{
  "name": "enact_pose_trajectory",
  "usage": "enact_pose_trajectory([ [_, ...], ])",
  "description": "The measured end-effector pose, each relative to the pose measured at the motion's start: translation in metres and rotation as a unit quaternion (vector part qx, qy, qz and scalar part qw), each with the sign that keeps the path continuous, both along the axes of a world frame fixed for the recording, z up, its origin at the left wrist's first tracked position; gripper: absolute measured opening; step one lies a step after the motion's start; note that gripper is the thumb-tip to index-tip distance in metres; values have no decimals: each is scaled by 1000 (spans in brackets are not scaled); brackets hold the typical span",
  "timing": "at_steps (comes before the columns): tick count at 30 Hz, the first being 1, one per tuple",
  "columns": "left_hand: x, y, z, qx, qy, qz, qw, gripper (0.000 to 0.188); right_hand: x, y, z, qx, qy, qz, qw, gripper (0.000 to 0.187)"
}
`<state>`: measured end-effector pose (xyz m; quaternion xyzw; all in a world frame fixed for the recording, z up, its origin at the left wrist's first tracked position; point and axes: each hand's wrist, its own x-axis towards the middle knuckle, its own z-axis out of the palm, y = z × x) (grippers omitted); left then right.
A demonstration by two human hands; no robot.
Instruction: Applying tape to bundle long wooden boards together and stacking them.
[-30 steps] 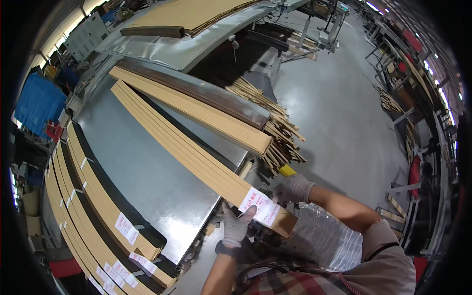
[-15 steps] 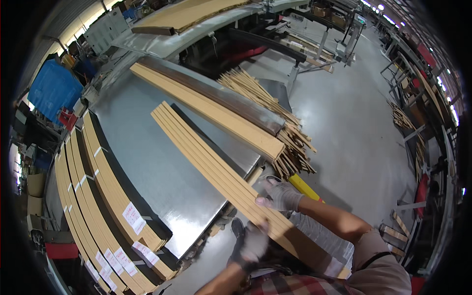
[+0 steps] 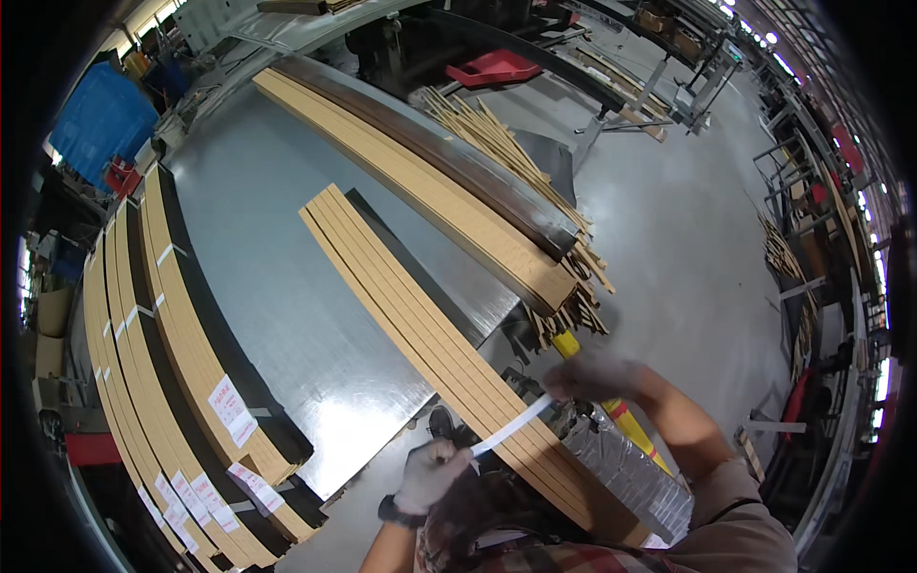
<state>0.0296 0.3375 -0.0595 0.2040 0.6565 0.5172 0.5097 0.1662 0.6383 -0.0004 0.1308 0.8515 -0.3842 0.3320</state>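
A strip of white tape [image 3: 513, 428] is stretched across the top of a bundle of long wood-coloured slats [image 3: 420, 344]. My left hand [image 3: 430, 475], in a pale glove, grips one end of it beside the bundle's left edge. At the right edge, the other end runs to my gloved right hand [image 3: 590, 375], which is blurred but looks closed on it. The slats lie side by side, running from the metal table's top back toward my body. Their near end is partly hidden in shadow by my clothes.
Several taped, labelled slat bundles [image 3: 201, 353] lie along the left of the metal table [image 3: 258, 258]. Another long stack [image 3: 411, 191] lies beyond, next to a dark beam [image 3: 458, 158]. Loose thin sticks [image 3: 497, 143] pile behind it. A yellow bar [image 3: 640, 435] stands at my right.
The white tape now spans the bundle between my hands. My left hand has moved off the slats to the left, and my right hand has moved to the right. The view has shifted slightly.
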Motion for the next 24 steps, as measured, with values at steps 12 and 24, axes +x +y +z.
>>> enact_pose_trajectory([
  [12, 58, -11, -106, 26, -336, 112, 935, 59, 10, -143, 6, 98, 240, -229, 938, 36],
  [24, 45, 48, 18, 16, 65, 154, 986, 34, -6, -120, 67, 118, 380, -87, 913, 30],
])
